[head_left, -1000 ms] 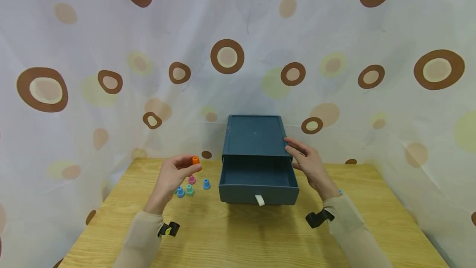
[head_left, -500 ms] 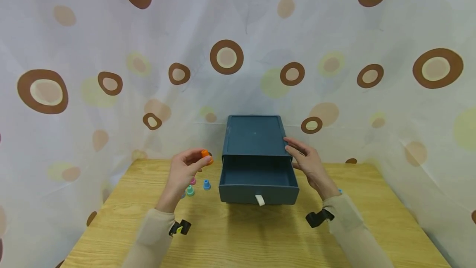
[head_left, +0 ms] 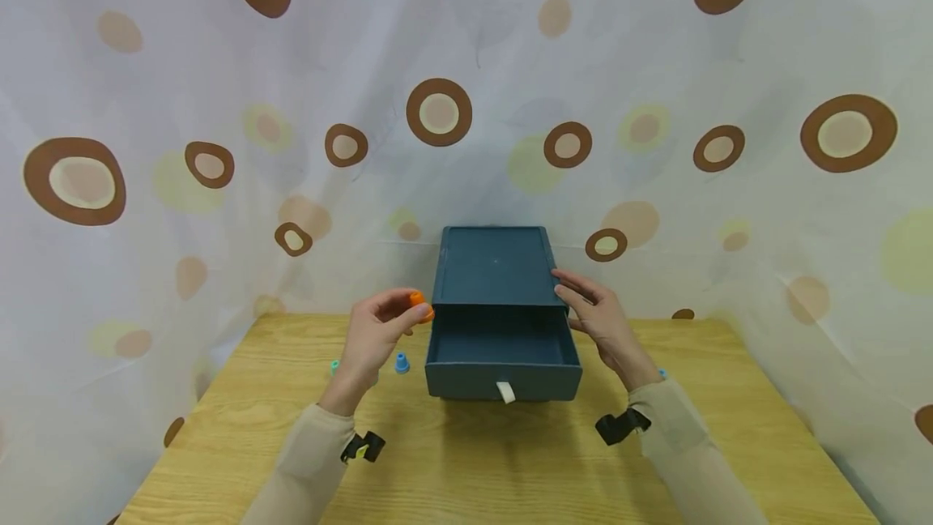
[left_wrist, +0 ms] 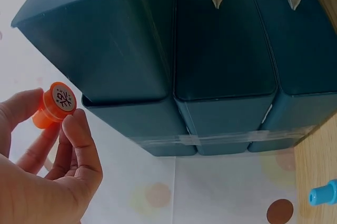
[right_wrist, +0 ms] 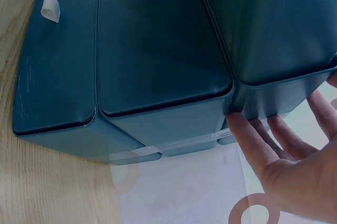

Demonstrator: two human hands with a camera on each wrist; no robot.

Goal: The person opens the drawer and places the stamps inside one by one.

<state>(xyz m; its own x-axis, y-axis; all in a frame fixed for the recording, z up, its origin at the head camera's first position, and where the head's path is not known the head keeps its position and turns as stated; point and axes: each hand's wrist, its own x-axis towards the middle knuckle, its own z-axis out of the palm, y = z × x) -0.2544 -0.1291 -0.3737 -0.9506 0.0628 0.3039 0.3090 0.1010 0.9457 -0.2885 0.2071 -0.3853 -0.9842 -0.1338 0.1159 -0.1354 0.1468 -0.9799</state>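
The left hand [head_left: 373,332] has just travelled inwards, from the nine o'clock side, towards the pulled-out dark teal plastic drawer [head_left: 466,381]. Its thumb and fingers pinch a bright orange, flared plastic stamp [left_wrist: 54,106], whose pale round face bears a dark printed mark. A second ago the stamp was well apart from the drawer; now, at the drawer's ten o'clock, it is just beside the left front edge of the dark teal plastic cabinet [head_left: 497,266]. Contact is not plain. For the work in hand, the carry looks mostly done, though the stamp is not yet over the drawer's hollow.

The right hand [head_left: 601,322] has stayed put between two and three o'clock of the drawer, fingers spread and fingertips resting against the cabinet's side; I judge that it steadies the cabinet. The drawer stands out as far as before.

A small blue plastic piece [head_left: 402,363] remains on the wooden table [head_left: 503,468] at nine o'clock of the drawer. Further out that way, a pale green piece [head_left: 334,367] shows only in part; some other loose pieces are now hidden, seemingly by the left hand and wrist.
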